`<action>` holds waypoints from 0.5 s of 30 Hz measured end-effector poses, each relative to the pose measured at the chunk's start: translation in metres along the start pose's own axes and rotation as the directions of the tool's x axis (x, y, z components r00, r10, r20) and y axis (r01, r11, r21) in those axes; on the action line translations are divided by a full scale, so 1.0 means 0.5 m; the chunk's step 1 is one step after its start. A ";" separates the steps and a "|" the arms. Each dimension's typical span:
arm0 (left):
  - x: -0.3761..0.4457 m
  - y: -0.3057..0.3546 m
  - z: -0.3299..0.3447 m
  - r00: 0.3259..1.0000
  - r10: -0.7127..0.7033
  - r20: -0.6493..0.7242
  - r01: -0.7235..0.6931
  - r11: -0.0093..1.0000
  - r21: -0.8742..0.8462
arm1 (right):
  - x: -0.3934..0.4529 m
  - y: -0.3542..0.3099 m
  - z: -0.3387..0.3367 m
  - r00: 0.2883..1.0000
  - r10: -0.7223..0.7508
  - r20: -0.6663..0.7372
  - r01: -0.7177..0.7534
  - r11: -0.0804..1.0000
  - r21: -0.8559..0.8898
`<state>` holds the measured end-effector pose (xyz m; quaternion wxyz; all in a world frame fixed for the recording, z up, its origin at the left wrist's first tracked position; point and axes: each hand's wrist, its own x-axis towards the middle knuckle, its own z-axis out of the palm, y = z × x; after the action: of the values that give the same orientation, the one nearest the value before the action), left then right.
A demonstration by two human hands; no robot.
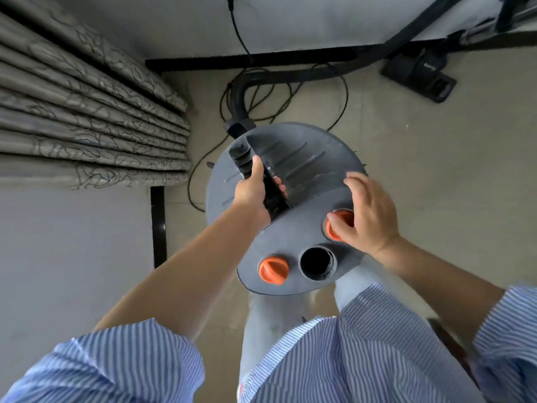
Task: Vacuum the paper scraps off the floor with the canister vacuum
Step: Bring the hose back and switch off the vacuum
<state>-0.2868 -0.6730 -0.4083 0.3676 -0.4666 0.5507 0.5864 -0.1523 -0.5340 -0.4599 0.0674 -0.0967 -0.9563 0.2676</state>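
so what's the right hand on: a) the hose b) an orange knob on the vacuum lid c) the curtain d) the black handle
b: the right hand curls round one orange knob on the grey vacuum lid, while the left hand grips the black handle.

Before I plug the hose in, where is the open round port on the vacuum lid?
In the head view, the open port sits on the lid's near edge, between the uncovered orange knob and the one under the right hand.
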 end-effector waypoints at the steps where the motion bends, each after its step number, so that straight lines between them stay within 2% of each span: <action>1: -0.003 0.016 -0.009 1.000 0.009 0.015 -0.009 0.999 0.031 | 0.000 -0.021 0.005 0.999 0.028 -0.023 -0.028 1.000 0.008; 6: -0.014 0.153 -0.063 0.995 0.097 0.035 -0.102 0.964 0.247 | 0.043 -0.175 0.052 0.965 0.183 -0.186 -0.178 0.983 0.043; 9: 0.000 0.239 -0.079 0.984 0.166 0.064 -0.177 0.926 0.334 | 0.101 -0.242 0.107 0.945 0.235 -0.228 -0.225 0.972 0.070; 12: 0.034 0.296 -0.113 0.973 0.219 0.078 -0.230 0.870 0.436 | 0.140 -0.288 0.172 0.958 0.231 -0.171 -0.232 0.973 0.015; 15: 0.068 0.353 -0.160 0.958 0.270 0.097 -0.284 0.842 0.458 | 0.187 -0.320 0.217 0.983 0.156 -0.097 -0.158 0.987 -0.020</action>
<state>-0.4520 -0.7768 -0.3842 0.3887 -0.2713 0.7317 0.4898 -0.2867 -0.7015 -0.4610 0.0900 -0.1854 -0.9450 0.2542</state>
